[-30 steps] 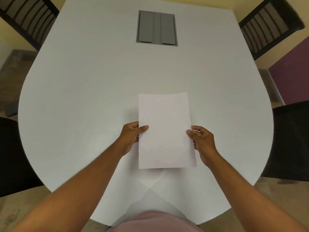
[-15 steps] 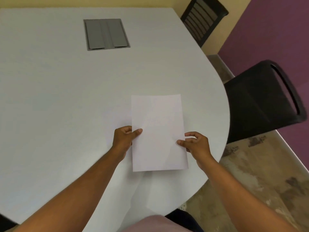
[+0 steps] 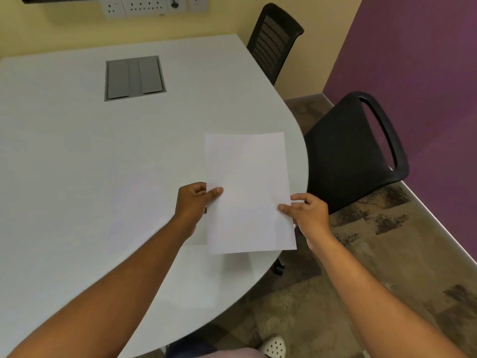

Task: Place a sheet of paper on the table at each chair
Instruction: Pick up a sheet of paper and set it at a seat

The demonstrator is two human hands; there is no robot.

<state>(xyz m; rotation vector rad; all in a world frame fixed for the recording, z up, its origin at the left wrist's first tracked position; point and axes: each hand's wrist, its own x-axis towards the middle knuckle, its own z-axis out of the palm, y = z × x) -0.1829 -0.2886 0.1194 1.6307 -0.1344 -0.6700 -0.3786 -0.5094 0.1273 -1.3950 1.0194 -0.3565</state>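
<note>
1. Both hands pinch one sheet (image 3: 249, 192) by its long edges: the left hand (image 3: 192, 204) with thumb on top at the left edge, the right hand (image 3: 308, 214) likewise at the right edge.
2. The sheet hangs above the surface (image 3: 103, 164) near its rounded right rim, just beside the nearer chair (image 3: 346, 153).
3. Judged step: carrying the sheet to that chair's place. The next move calls for lowering it flat, fully on the surface, then letting go.
4. The surface is white and carries a grey hatch (image 3: 134, 77). A second chair (image 3: 275, 40) stands farther along; yellow and purple walls, patterned carpet, wall sockets (image 3: 144, 6).
</note>
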